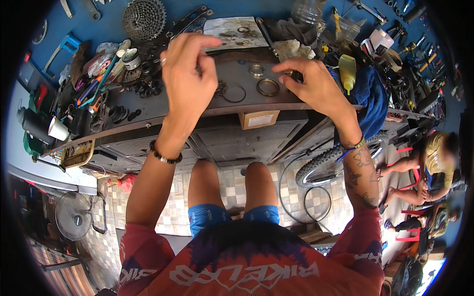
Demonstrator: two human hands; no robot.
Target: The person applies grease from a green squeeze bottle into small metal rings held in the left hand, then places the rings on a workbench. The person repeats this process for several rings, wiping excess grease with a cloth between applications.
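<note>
Metal rings [268, 94] | on bench [241, 74] | between left grip [190, 71] and right grip [316, 83]

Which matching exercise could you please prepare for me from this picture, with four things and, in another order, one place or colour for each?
Things:
1. squeeze bottle
2. cloth
3. thin ring
4. bicycle cassette

Place or colour:
A. lying between the left hand and the right hand
B. dark blue
C. upper left of the picture
D. yellow

Right pairs: 1-D, 2-B, 3-A, 4-C
</note>
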